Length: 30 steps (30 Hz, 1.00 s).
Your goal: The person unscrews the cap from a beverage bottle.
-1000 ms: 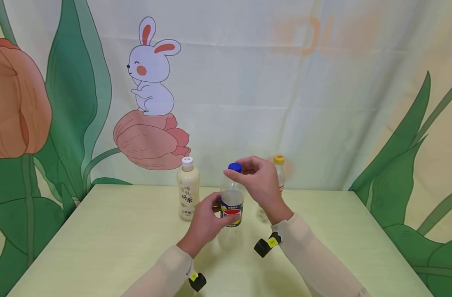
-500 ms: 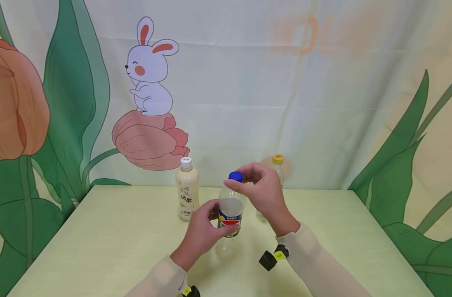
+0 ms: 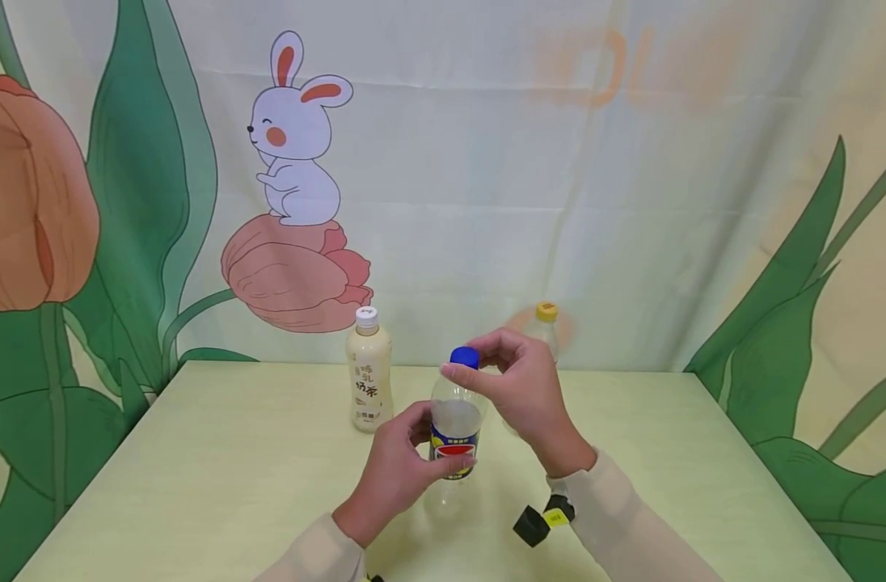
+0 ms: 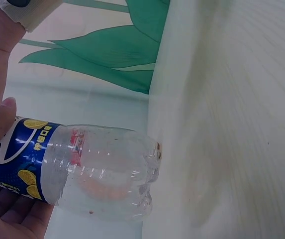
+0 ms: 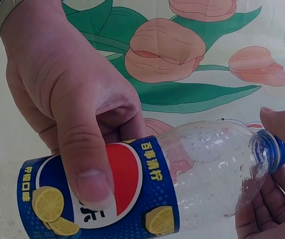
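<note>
A clear plastic soda bottle with a blue label stands nearly upright before me in the head view. My left hand grips it round the label, thumb across the front. The label shows lemon slices and a red, white and blue emblem in the right wrist view. At the top, my right hand has its thumb and fingers around the blue bottle cap. The lower part of the bottle looks transparent and drained in the left wrist view, its base close to the tabletop.
A cream-coloured milk tea bottle with a white cap stands at the back left of the pale table. Behind my right hand is a clear bottle with a yellow cap, mostly hidden. A printed curtain hangs behind the table.
Both hands have brought the soda bottle nearer to me, lower in the head view. My right hand has stayed at the cap, my left around the label.
</note>
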Tool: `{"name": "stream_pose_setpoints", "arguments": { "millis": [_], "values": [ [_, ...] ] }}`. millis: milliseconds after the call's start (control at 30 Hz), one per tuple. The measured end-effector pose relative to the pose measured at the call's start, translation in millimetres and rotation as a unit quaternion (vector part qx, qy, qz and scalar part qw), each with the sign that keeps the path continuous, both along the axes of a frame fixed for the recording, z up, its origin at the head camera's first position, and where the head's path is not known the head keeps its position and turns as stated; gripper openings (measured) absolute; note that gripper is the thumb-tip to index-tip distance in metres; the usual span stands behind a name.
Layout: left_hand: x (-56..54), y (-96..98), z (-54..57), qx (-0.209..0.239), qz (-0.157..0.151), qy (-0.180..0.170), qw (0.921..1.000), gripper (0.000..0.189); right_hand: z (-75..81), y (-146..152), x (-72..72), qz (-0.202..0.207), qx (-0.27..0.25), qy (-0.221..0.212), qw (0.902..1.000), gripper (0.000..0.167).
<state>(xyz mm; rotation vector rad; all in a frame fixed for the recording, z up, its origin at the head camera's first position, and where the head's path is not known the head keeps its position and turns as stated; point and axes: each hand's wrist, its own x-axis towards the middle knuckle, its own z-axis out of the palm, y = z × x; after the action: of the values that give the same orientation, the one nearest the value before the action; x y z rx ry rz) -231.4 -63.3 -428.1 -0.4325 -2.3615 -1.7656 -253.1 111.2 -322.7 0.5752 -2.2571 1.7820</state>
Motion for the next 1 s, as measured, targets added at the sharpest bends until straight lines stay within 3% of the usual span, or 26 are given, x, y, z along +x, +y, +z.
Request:
{"name": "stream_pose_setpoints", "arguments": {
  "millis": [333, 1000],
  "values": [
    [0.9, -0.5, -1.1, -0.011, 0.0, -0.004, 0.9999, 0.062, 2.0, 0.1, 3.9, -0.003, -0.006, 0.003, 1.0, 0.025],
    [1.6, -0.5, -0.3, -0.016, -0.009, 0.03, 0.9994, 0.056, 4.9, 1.9, 8.0, 0.028, -0.001, 0.036, 0.999, 0.018]
  ]
}}
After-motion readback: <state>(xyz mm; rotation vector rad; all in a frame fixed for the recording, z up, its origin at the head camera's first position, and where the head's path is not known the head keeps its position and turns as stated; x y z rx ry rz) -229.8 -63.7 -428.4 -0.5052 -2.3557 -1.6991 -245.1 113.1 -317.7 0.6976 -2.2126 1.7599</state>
